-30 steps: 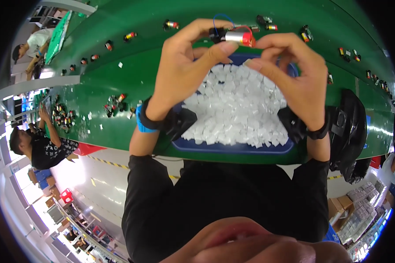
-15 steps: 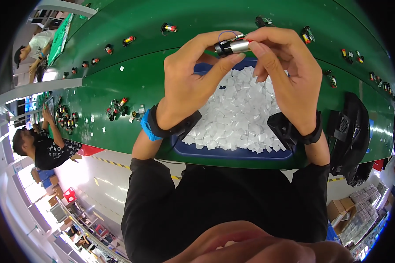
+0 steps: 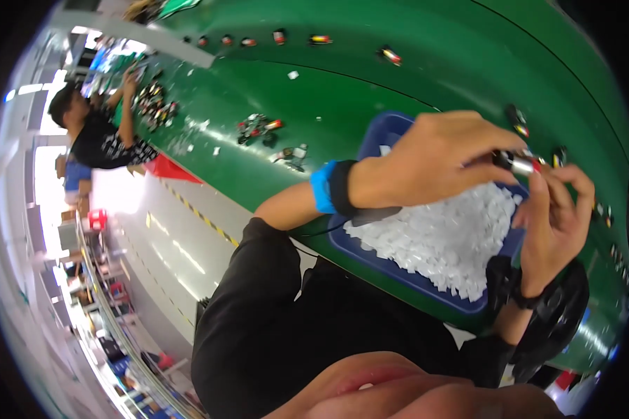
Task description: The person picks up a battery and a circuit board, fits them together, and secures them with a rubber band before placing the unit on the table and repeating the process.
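Head view: left hand (image 3: 426, 164) raised over the blue tray (image 3: 388, 133), fingers curled and pinching the dark end of a small metal cylinder (image 3: 516, 163); right hand (image 3: 555, 209) closed on the same cylinder from the other side, fingertips (image 3: 538, 183) against its silver body and red tip; cylinder thus held in the air between both hands, above the tray's far right corner and apart from the contents below; blue wristband (image 3: 321, 186) and a dark strap just beside it on the left wrist, a black band (image 3: 531, 300) on the right wrist; tray heaped with small white plastic pieces (image 3: 447, 241), resting at the near edge of the curved green surface (image 3: 412, 77); scattered along that surface, small parts with red and black ends (image 3: 258, 127), some near the tray, others well apart toward the far rim; black sleeves and torso filling the lower middle; far left, another person in a dark shirt (image 3: 98, 143) bent over the same surface, one arm reaching among more small parts; yellow-and-black striped tape (image 3: 192, 209) on the pale floor beneath.
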### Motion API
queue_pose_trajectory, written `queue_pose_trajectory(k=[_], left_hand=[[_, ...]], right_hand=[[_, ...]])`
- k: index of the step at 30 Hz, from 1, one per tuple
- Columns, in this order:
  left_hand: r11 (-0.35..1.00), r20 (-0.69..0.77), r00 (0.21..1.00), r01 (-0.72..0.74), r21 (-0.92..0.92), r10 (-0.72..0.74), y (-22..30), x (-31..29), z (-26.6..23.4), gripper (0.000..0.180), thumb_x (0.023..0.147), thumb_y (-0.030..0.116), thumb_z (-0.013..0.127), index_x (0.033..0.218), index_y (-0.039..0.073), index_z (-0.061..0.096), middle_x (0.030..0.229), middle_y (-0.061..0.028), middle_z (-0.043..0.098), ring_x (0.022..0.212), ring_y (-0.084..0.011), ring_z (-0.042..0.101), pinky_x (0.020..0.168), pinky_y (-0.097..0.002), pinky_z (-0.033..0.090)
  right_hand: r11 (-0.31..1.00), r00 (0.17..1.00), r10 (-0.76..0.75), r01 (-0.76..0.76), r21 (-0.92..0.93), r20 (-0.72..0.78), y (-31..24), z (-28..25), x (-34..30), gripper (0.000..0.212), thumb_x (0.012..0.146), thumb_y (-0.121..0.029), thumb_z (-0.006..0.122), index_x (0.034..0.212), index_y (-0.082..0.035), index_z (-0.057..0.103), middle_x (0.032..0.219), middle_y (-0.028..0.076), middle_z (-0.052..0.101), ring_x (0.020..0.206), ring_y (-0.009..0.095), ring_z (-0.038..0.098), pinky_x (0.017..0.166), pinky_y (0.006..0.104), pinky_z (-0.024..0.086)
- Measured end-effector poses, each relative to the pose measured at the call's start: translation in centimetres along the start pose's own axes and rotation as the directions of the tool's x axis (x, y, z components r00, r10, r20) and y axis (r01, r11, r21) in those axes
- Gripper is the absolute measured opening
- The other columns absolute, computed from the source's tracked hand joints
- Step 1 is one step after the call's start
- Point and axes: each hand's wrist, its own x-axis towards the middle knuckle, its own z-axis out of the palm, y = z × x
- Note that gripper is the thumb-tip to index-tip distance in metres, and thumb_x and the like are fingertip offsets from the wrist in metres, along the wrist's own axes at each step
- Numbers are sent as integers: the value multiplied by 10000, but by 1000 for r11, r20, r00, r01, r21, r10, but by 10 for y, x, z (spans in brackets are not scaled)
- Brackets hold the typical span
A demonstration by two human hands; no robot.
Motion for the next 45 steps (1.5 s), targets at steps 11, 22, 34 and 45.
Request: queue_pose_trajectory(k=[11, 22, 34, 45], left_hand=[[963, -82, 973, -199, 180, 216, -4, -3, 5, 338, 797, 122, 803, 1101, 39, 680, 877, -74, 685, 692, -195, 651, 605, -286, 521], [505, 503, 794, 607, -614, -343, -23, 19, -11, 248, 952, 170, 681, 1082, -33, 621, 890, -123, 675, 630, -151, 662, 557, -283, 549], [479, 453, 792, 610, -632, -410, -20, 4, 24, 297, 934, 254, 713, 1009, -25, 640, 825, -99, 685, 590, -112, 627, 469, -243, 493], [796, 398, 691, 488, 358, -603, -212, 69, -14, 427, 894, 490, 690, 1058, 98, 735, 882, -78, 686, 748, -157, 633, 609, -316, 537]], right_hand=[[980, 988, 134, -144, 134, 81, 6, 2, 5, 307, 920, 23, 666, 1159, 5, 474, 946, 130, 708, 546, 50, 515, 449, 182, 394], [882, 924, -303, 364, -300, 232, 31, 0, 31, 290, 839, 51, 711, 1119, -6, 660, 781, 39, 564, 656, 108, 553, 546, 219, 435], [813, 855, -231, 432, -391, 464, 8, -19, 32, 257, 791, 74, 729, 1027, -22, 697, 743, 69, 492, 586, 157, 440, 525, 298, 348], [774, 748, -624, 631, -47, -227, -14, -36, 36, 332, 884, 126, 648, 750, -67, 413, 702, 84, 557, 528, 101, 486, 493, 245, 430]])
